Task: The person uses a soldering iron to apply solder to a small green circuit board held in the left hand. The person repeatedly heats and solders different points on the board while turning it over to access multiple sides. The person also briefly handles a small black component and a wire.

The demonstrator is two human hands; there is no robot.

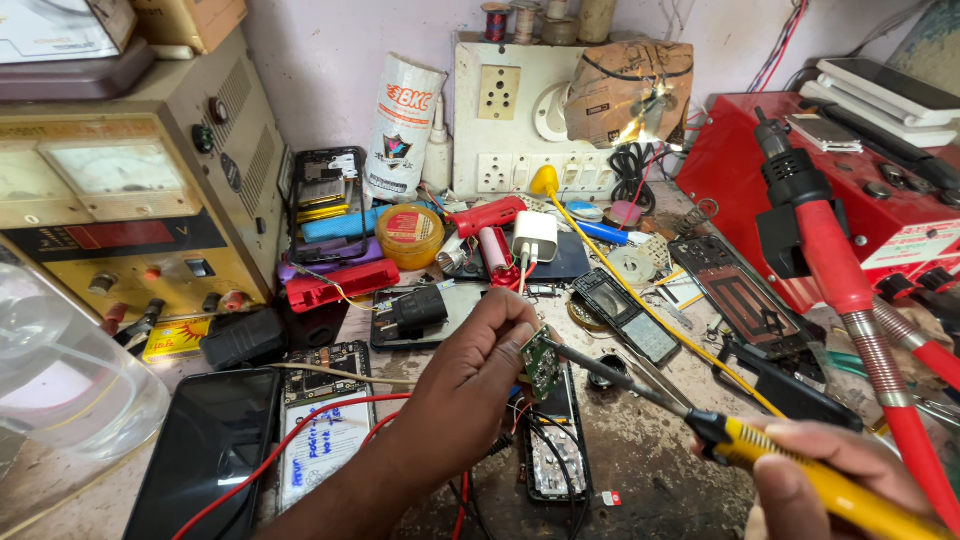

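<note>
At nine o'clock stands the biggest thing in view, a beige bench power supply with a needle meter, knobs and a red display. At three o'clock a red metal station carries a hot-air wand with a red handle and a coiled hose running down to five o'clock. At twelve o'clock a white switchboard with sockets rests against the wall. At seven o'clock a dark smartphone lies face up on the cluttered workbench, just beside an opened phone showing its battery.

The left hand, near the centre, pinches a small green circuit board between thumb and fingertips, holding it tilted above a narrow opened handset at six o'clock; thin red and black wires trail from the board down toward that handset. The right hand, at five o'clock, is closed around the yellow grip of a soldering iron, its dark shaft reaching toward ten o'clock so the tip touches the board's edge. A yellow round tin sits at eleven o'clock.
</note>
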